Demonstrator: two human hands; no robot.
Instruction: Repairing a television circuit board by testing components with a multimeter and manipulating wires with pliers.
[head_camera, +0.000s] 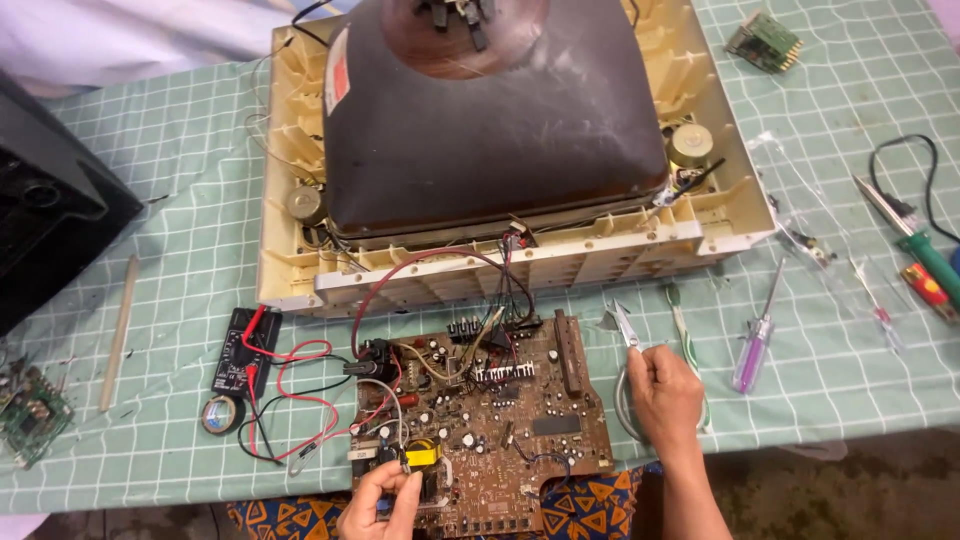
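Observation:
A brown circuit board (500, 420) full of components lies at the near table edge, wired by red and black leads to an opened cream television casing (500, 260) with a dark picture tube (490, 130). My left hand (385, 500) pinches the board's near-left corner beside a yellow transformer (423, 455). My right hand (665, 395) rests on the table just right of the board, fingers curled on small metal snips (625, 325) whose tips point away from me.
A black multimeter (245, 350) with red and black leads and a tape roll (220, 415) lie left of the board. Right of my hand are a toothbrush (685, 330), a purple screwdriver (755, 345) and a green soldering iron (915, 245). Small green boards (765, 40) lie about.

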